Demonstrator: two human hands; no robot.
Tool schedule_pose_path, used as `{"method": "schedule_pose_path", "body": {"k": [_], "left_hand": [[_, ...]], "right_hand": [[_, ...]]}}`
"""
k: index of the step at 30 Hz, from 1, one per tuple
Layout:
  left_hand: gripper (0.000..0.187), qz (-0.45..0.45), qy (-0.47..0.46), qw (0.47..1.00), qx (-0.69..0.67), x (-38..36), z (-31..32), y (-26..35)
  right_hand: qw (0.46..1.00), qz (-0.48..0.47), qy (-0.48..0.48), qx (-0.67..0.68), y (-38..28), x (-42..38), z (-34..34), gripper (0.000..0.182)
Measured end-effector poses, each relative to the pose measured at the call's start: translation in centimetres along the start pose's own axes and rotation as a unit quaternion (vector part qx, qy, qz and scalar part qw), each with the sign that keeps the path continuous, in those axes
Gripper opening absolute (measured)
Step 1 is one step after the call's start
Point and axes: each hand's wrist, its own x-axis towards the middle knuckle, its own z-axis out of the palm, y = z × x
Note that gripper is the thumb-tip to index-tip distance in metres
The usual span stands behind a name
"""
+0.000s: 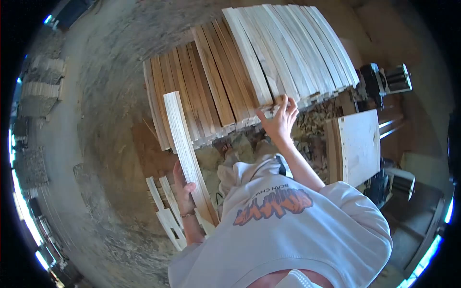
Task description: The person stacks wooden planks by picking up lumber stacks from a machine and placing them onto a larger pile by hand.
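My left hand [185,188] is closed around the lower part of a long, pale wooden board [186,146]. The board slants upward, and its far end overlaps the front left of a stack of brown boards [178,81]. My right hand [279,124] is at the near ends of the pale boards [288,48], beside the brown ones. Its thumb and fingers are spread apart around the board ends, and no board is visibly clasped. The palm side of the right hand is hidden.
Narrow wooden pieces [168,218] lie on the left, one with a slot. A thick panel [359,146] stands at the right, near dark machine parts [373,82]. Wood scraps [312,127] lie under the stack. More stacked timber [41,98] sits across the dusty floor.
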Motion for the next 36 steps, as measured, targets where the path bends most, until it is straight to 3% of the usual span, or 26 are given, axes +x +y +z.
{"method": "schedule_pose_path", "body": {"k": [4,6,7,9,13,15,16,20,22,28,30,32,34,36], "left_hand": [[0.105,-0.041,-0.013,0.997,-0.068,1.2,-2.6,-1.8],[0.101,-0.05,-0.023,0.996,-0.077,1.8,-3.0,-1.4],[0.101,-0.057,-0.031,0.995,-0.081,1.7,-3.4,-1.4],[0.1,-0.054,-0.04,0.994,-0.089,2.1,-5.3,-2.4],[0.1,-0.041,-0.027,0.995,-0.084,1.6,-5.9,-1.6],[0.1,-0.031,-0.016,0.998,-0.061,1.0,-5.9,-0.9],[0.1,-0.028,-0.021,0.998,-0.058,0.9,-6.1,-1.0],[0.102,-0.039,-0.02,0.997,-0.066,-0.4,-7.7,-3.2],[0.103,-0.048,-0.015,0.997,-0.056,-1.0,-8.4,-3.9],[0.107,-0.069,0.001,0.997,-0.034,-2.6,-10.4,-3.3],[0.108,-0.073,-0.001,0.997,-0.019,-3.0,-10.8,-2.5],[0.109,-0.071,-0.008,0.997,-0.009,-2.7,-10.8,-2.1],[0.111,-0.065,-0.019,0.998,0.006,-1.9,-10.4,-1.3],[0.112,-0.06,-0.029,0.998,0.016,-0.9,-9.5,-0.5]], "right_hand": [[0.996,0.048,0.036,0.069,-2.8,0.0,2.1,0.103],[0.967,0.051,0.03,0.248,-2.6,0.7,2.4,0.107],[0.967,0.058,0.035,0.248,-2.5,0.9,2.4,0.107],[0.991,-0.023,0.043,0.124,-3.0,2.0,2.2,0.106],[0.999,-0.015,0.032,-0.03,-5.6,9.3,3.8,0.116],[0.976,0.047,-0.077,-0.2,-6.8,11.9,5.4,0.119],[0.976,0.051,-0.073,-0.198,-7.2,12.4,5.7,0.119],[0.983,0.107,-0.053,-0.139,-6.7,12.9,5.1,0.111],[0.976,0.086,-0.126,-0.156,-6.1,12.2,4.3,0.11],[0.971,0.074,-0.162,-0.162,-4.8,5.8,1.8,0.108],[0.992,0.068,-0.083,-0.062,-6.1,6.4,3.2,0.108],[0.992,0.077,-0.089,-0.05,-6.1,8.0,4.7,0.115],[0.989,0.09,-0.113,-0.014,-5.3,7.9,3.0,0.114],[0.963,0.121,-0.22,0.101,-3.5,6.1,-0.2,0.112]]}}
